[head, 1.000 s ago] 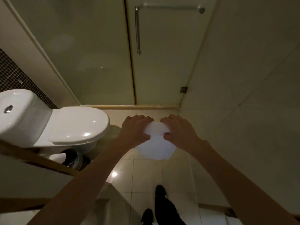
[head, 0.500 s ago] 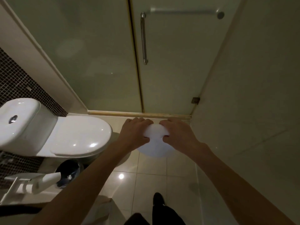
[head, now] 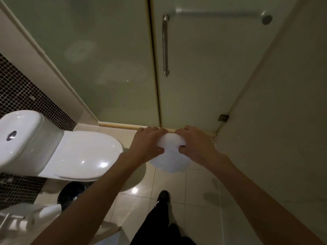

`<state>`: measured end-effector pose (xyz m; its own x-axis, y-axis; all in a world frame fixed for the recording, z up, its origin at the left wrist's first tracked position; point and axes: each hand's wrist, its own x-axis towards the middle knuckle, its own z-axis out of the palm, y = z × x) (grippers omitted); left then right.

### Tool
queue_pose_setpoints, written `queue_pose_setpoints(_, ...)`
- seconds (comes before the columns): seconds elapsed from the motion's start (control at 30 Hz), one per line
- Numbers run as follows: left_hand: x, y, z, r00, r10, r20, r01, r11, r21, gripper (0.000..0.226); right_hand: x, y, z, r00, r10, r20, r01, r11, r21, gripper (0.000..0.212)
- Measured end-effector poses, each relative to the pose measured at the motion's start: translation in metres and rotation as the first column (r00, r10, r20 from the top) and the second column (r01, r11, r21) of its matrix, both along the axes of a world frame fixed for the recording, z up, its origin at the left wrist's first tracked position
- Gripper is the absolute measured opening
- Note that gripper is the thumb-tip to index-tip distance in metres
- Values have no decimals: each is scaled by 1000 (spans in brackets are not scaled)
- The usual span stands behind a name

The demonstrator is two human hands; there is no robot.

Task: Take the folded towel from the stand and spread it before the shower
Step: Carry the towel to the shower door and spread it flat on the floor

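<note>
Toilet [head: 58, 152] at left, frosted shower door [head: 203, 68] ahead — left hand [head: 147, 145] and right hand [head: 196, 144] outstretched, side by side, both gripping white towel [head: 170, 154] above floor [head: 177, 191].

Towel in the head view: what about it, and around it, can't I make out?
Towel: glare whitens it, so its folds are unreadable; the left hand and right hand cover its top edge.
Shower inside: hidden behind the frosted door.
Bin: partly hidden by the toilet and the left forearm.

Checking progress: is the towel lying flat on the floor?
No, the left hand and right hand hold the towel bunched above the floor.
</note>
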<state>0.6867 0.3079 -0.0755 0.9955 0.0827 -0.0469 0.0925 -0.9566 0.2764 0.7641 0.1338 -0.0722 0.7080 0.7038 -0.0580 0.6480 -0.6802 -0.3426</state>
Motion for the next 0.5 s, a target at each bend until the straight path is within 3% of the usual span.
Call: queue_pose_setpoints(0.5,116,76,-19,998,-66,-13,66,997,-29,55,103,72,-5,997,-66,-30,64,997,-53,43)
